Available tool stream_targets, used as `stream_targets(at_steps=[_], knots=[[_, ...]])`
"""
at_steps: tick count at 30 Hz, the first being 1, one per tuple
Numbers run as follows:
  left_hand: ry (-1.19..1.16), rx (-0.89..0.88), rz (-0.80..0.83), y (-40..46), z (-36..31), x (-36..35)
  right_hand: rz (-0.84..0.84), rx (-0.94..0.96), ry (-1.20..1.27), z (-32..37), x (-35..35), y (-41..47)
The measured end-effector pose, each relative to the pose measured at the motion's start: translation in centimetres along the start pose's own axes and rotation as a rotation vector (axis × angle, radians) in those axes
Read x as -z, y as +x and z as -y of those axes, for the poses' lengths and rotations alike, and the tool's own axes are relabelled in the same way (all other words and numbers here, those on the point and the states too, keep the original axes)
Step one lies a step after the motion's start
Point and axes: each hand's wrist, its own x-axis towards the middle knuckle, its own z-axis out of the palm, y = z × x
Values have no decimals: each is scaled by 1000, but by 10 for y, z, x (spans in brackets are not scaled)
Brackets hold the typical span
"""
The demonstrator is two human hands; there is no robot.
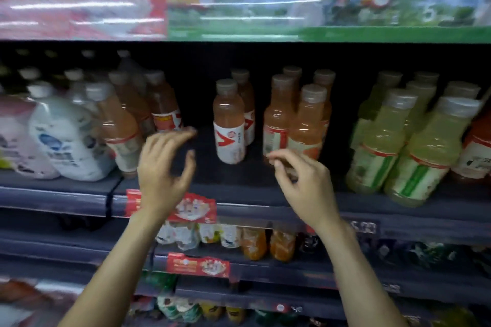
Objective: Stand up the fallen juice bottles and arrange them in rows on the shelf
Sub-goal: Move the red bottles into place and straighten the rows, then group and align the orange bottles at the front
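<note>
Juice bottles (229, 125) are being shown upright on the shelf (239, 194), long axes vertical. Just left of the front bottle, the left hand (162, 170) is being held loosely curled, empty; the right hand (305, 183), below-right, likewise, about equally near.

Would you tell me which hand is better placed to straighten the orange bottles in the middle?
Probably the right hand: it hovers empty just in front of the orange bottles. The left hand, also empty, is nearer the bottles further left.
</note>
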Motion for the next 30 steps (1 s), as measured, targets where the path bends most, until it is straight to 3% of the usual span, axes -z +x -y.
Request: stream_targets(at_steps=[4, 9, 16, 22, 30], knots=[[59, 231, -110, -2, 75, 23, 34, -85, 171, 31, -67, 36], [-49, 428, -2, 5, 117, 26, 188, -178, 334, 61, -142, 85], [-217, 526, 73, -4, 132, 12, 141, -189, 380, 65, -210, 149], [-333, 498, 151, -4, 142, 19, 203, -195, 441, 62, -230, 164], [-436, 517, 163, -2, 142, 21, 29, -243, 190, 57, -227, 159]])
